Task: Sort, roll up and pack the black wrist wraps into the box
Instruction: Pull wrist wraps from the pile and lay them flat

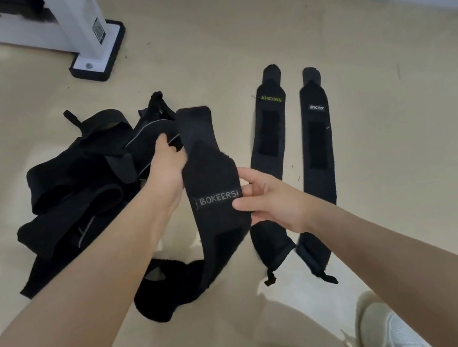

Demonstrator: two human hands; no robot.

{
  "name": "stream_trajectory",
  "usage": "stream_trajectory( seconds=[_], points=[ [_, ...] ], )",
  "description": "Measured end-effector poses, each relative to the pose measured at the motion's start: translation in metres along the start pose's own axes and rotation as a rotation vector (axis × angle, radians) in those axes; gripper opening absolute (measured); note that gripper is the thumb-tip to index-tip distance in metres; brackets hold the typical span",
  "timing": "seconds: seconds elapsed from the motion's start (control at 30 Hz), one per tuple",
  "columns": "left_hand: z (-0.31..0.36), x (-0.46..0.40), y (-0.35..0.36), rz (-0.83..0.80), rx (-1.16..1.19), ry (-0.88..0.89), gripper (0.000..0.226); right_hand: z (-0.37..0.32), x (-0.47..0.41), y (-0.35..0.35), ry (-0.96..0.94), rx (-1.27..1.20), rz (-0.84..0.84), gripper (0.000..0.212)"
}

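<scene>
Item in hand: black wrist wrap marked BOKEERSI (213, 181), held at centre of frame, long axis running from upper centre down toward lower left, tail end drooping to floor (232, 40) at lower centre. Pinched at right edge by right hand (269, 200), thumb over the face beside the label, fingers curled behind. Gripped at left edge, higher up, by left hand (166, 167), fingers curled round the strap; far end standing free above both hands.

Sorted, laid flat, right of centre: wrap marked XUEYING (268, 138) and, just beside it to the right, wrap with white label (316, 143); long axes nearly parallel, top to bottom of frame, thumb loops toward lower edge. Partly covered by right wrist.

Unsorted: heap of black wraps (82, 182), left of centre, behind left forearm.

Also noted: white stand foot (96, 53), upper left; white shoe (391, 330), lower right. Box not in view.

Judgement: sorting stage; free space for the held wrap lay just left of the XUEYING piece, nearer the right hand, axis needing a slight turn to match the row.
</scene>
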State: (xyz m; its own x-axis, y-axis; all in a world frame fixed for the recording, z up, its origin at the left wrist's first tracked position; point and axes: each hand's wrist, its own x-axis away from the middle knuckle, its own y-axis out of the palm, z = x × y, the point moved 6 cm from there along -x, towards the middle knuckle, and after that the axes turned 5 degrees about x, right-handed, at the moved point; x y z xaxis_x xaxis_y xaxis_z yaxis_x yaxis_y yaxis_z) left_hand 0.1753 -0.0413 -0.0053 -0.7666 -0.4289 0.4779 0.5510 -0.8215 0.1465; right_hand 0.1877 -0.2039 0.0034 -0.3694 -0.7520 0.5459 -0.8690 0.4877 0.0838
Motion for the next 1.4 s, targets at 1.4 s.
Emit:
stream_trajectory(
  seconds=[1.4],
  points=[
    [-0.122,0.074,0.283,-0.460,-0.153,-0.808,0.027,0.091,0.111,-0.268,0.047,-0.259,0.631,0.056]
  ],
)
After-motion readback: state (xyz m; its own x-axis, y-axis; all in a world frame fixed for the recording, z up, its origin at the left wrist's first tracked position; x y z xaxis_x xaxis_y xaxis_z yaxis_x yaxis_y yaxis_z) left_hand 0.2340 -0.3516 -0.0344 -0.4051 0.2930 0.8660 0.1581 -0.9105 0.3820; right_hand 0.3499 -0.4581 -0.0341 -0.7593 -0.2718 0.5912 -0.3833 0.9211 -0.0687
